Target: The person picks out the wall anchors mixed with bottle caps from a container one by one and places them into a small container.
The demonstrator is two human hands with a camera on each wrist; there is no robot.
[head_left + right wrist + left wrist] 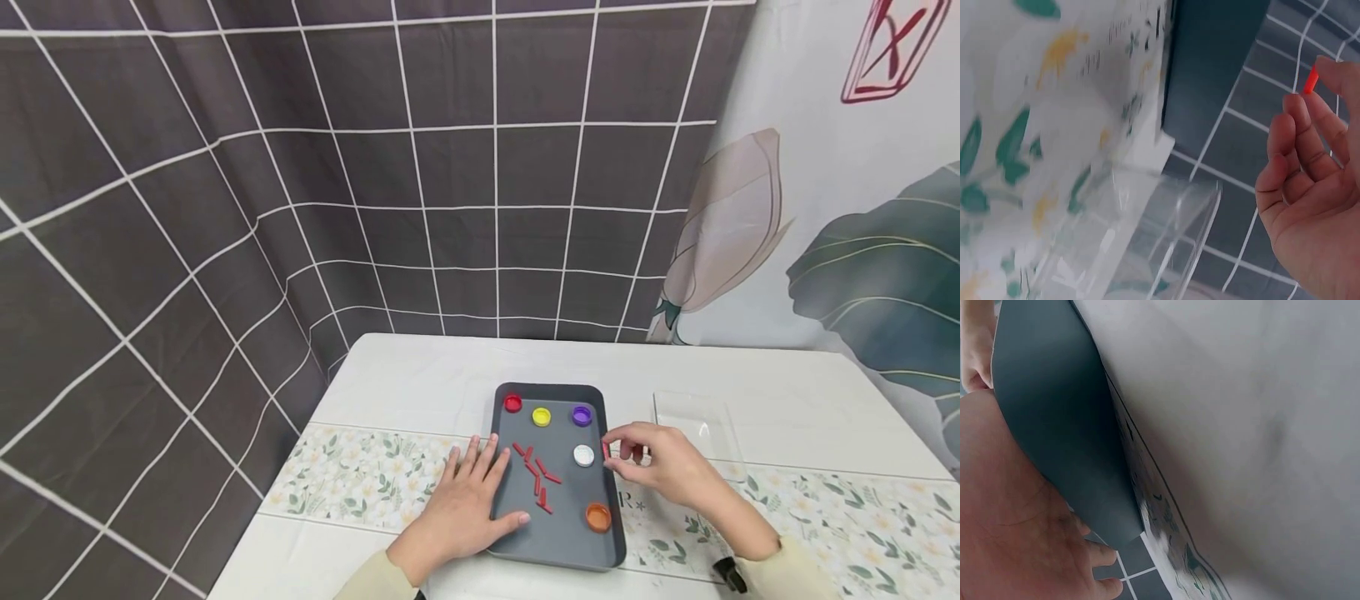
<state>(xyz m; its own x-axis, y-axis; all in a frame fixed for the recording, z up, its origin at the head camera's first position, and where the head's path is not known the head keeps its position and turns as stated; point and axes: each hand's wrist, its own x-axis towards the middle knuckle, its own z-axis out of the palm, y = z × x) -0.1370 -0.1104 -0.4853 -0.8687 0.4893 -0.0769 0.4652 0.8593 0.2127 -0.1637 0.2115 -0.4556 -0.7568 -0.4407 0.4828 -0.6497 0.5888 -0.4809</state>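
My right hand [663, 462] pinches a small red stick [1311, 80] between thumb and index finger, at the right rim of a dark grey tray [517, 533]. The other fingers curl loosely. My left hand [465, 504] lies with fingers spread on the tray's left edge, its thumb over the tray. Several red sticks [537, 483] are scattered in the middle of the tray. Round caps stand around them: red [512, 403], yellow [542, 417], purple [582, 415], white [583, 455] and orange [597, 517]. In the left wrist view, the tray's side wall [1060, 412] shows beside the palm.
A clear plastic box [697, 425] stands on the table right of the tray, behind my right forearm. The white table [420, 367] carries a floral band across it. A dark grid-patterned curtain [450, 167] hangs behind and to the left.
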